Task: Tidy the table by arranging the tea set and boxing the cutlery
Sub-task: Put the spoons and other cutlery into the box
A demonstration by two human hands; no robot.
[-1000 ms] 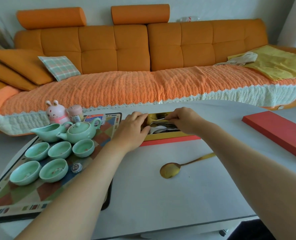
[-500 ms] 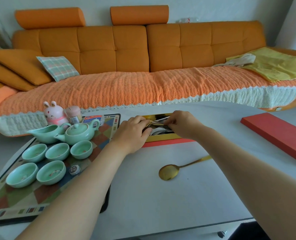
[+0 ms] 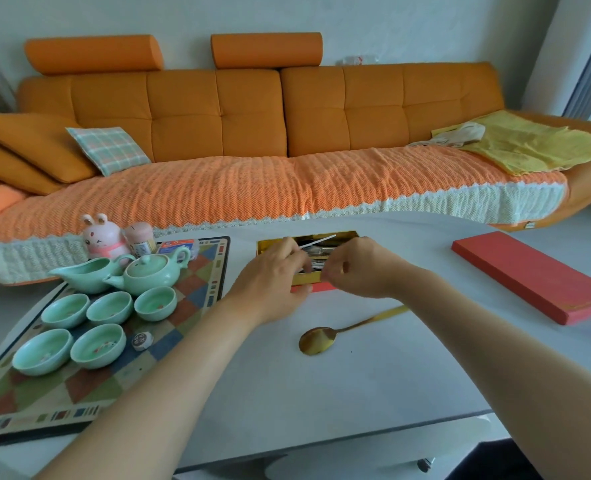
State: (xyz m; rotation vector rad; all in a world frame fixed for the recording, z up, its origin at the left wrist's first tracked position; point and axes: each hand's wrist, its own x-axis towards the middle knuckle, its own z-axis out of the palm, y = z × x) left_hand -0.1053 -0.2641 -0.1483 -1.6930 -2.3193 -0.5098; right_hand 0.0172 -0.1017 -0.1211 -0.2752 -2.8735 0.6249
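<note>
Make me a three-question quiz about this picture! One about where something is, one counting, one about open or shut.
1. The cutlery box is: A open, its red lid apart on the table; B closed; C upside down.
2. The gold spoon lies: A inside the box; B on the lid; C on the table, in front of the box.
3. Green teacups on the patterned mat: A three; B five; C seven.
Answers: A, its gold inside and cutlery show; C, it rests on bare tabletop; B, three behind, two in front.
</note>
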